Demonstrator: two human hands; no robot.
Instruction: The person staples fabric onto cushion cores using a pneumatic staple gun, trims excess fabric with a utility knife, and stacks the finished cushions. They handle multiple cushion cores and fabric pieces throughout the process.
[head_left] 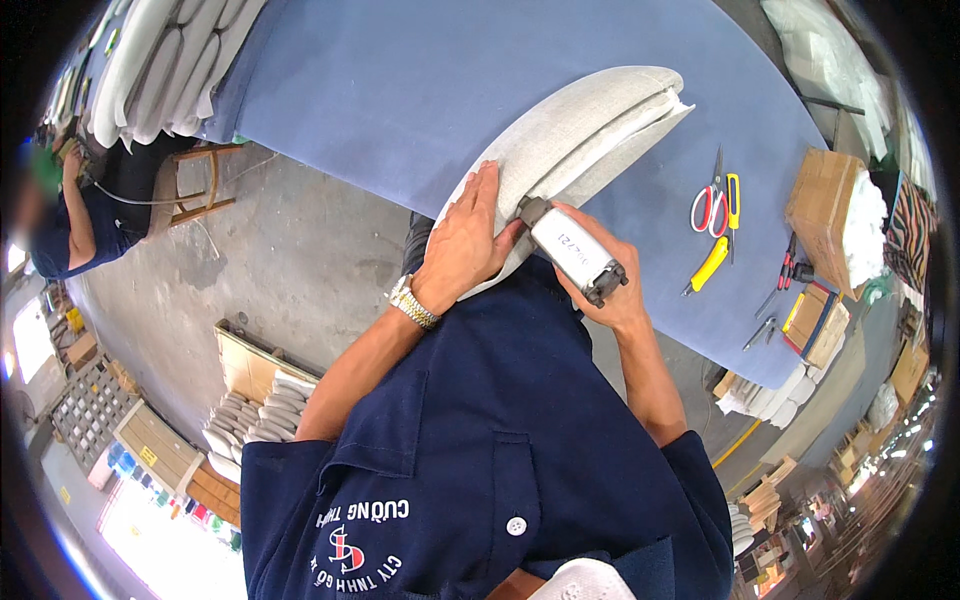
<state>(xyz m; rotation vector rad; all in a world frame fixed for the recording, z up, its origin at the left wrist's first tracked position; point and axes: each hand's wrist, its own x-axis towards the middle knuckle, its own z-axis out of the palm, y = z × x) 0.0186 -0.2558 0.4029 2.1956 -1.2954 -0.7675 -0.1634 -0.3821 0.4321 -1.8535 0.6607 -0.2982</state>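
A curved, light grey fabric-covered cushion pad (560, 125) rests partly on the blue table, its near end against my lap. White padding shows in the open fold along its right side. My left hand (465, 240) lies on the pad's left face, fingers stretched out flat and thumb pointing toward the tool. In my right hand (618, 285) is a staple gun (572, 248) with a white body and dark ends, the fingers wrapped round it. Its dark front end is at the pad's edge beside my left thumb; the exact contact point is hidden.
On the blue table (400, 80) lie red-handled scissors (707, 208), a yellow cutter knife (708, 266) and a yellow-handled screwdriver (733, 205). A cardboard box (820, 205) stands at the right. Grey pads (160, 80) are stacked far left, near another person (85, 220).
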